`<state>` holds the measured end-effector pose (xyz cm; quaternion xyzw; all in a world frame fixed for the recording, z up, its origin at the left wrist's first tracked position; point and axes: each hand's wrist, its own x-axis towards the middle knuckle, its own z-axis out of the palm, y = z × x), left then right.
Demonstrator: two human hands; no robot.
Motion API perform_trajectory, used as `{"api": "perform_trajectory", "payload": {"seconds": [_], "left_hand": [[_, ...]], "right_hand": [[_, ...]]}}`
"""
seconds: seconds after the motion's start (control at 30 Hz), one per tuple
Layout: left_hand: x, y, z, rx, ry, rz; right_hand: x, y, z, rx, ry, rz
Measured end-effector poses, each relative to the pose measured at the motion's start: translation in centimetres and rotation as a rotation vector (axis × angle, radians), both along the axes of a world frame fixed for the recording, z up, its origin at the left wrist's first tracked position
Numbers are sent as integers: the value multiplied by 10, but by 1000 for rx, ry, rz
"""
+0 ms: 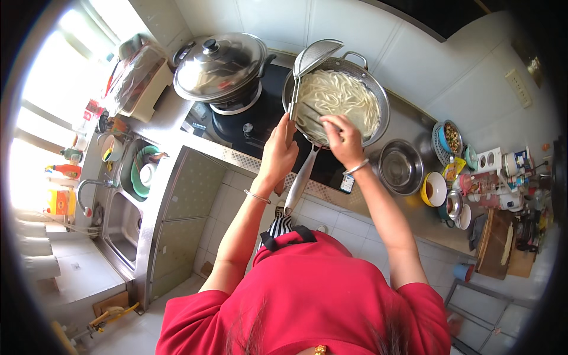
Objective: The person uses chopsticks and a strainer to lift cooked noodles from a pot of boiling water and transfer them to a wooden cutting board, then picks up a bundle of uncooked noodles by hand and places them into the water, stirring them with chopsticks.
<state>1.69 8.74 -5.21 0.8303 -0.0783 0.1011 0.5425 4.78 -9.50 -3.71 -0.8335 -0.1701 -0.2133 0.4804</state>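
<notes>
My left hand (279,153) is wrapped around the handle of a wire-mesh strainer (317,55). The strainer's head is tilted over the far left rim of a steel pan (385,104). Pale noodles (339,95) lie in cloudy liquid inside that pan. In my right hand (344,140), above the near side of the pan, are thin dark chopsticks (313,108), blurred, their tips among the noodles or the liquid. The pan's long handle (301,182) points towards me between my forearms, and neither hand grips it.
A lidded wok (219,66) stands on the cooktop (242,128) to the left. Beside the pan on the right sits a steel bowl (400,166), with a yellow bowl (432,189) and several dishes beyond. Far left is a sink (122,226); far right, a wooden cutting board (497,242).
</notes>
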Motion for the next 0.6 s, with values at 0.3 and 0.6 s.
{"api": "perform_trajectory", "payload": {"seconds": [0.3,0.6], "left_hand": [[0,2,-2,21,-1,-45],[6,-1,-2,51,-17,-52]], "right_hand": [[87,28,-56,-53,-63,-129],[107,-60,-70,94,226,-307]]}}
